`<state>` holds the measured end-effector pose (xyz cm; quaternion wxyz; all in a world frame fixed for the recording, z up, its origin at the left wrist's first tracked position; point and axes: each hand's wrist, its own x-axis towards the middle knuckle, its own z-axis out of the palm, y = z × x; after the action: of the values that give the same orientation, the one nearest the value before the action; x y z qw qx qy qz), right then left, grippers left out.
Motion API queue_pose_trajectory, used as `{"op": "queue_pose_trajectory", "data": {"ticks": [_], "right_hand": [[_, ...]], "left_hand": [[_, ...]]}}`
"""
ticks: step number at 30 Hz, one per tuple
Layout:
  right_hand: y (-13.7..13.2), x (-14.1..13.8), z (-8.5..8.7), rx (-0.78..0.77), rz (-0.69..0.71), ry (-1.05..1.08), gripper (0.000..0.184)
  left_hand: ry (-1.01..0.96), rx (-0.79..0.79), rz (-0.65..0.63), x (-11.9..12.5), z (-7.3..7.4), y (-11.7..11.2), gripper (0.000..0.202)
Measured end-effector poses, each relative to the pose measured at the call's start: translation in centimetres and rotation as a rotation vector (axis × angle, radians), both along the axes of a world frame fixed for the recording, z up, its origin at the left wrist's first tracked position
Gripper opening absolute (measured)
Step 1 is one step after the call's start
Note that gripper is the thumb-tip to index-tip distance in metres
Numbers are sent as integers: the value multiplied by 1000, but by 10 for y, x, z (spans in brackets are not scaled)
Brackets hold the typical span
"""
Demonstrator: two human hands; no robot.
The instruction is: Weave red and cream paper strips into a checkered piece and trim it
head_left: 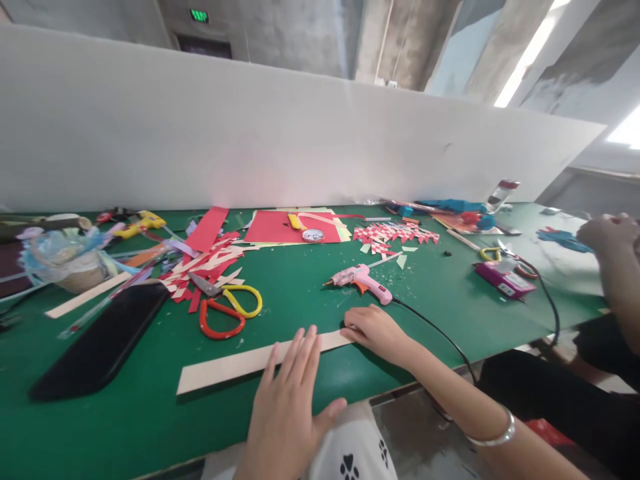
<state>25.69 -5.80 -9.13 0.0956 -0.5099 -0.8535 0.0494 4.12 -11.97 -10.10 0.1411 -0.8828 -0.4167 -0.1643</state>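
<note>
A long cream paper strip (225, 367) lies slantwise along the front of the green table. My left hand (290, 407) rests on its middle, fingers stretched out and thumb apart. At the strip's right end, my right hand (377, 333) has its fingers curled onto it, so that end is hidden. Just beyond my right hand is a pink hot glue gun (360, 279) with a glue stick in its back. Scissors with one red and one yellow handle (230, 313) lie left of it, blades touching a heap of red and cream paper scraps (215, 263).
A long black tray-like object (107, 340) lies at the left. Red card sheets (280, 228) and red-and-white woven paper (390, 233) lie toward the white partition (300, 133). A purple box (505, 279) and a co-worker's hands (613, 237) are at the right. The gun's cord (440, 327) hangs over the edge.
</note>
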Motion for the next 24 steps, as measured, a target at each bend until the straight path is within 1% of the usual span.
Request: {"op": "queue_pose_trajectory", "data": {"ticks": [3, 6, 11, 15, 18, 19, 21, 22, 23, 24], "right_hand": [[0, 0, -1, 12, 4, 25, 21], [-1, 1, -2, 6, 5, 41, 21], [-4, 1, -2, -20, 3, 67, 23], [-3, 3, -2, -49, 6, 74, 23], [-1, 5, 2, -68, -3, 48, 21], [-2, 3, 4, -58, -14, 25, 18], [-8, -6, 9, 25, -49, -32, 13], [-14, -14, 12, 89, -66, -54, 15], [-21, -25, 14, 159, -73, -62, 23], [-29, -38, 16, 193, -60, -46, 33]], "left_hand": [[4, -103, -38, 7, -7, 5, 68], [29, -190, -41, -3, -9, 5, 68], [56, -243, -19, -42, -1, -3, 72], [85, -211, 29, -78, 2, -13, 79], [106, -177, 68, -97, 3, -19, 81], [109, -167, 77, -101, 3, -21, 81], [111, -159, 91, -106, 3, -22, 80], [109, -159, 99, -106, 2, -22, 79], [106, -160, 106, -107, 1, -22, 77], [105, -161, 110, -107, 0, -22, 76]]}}
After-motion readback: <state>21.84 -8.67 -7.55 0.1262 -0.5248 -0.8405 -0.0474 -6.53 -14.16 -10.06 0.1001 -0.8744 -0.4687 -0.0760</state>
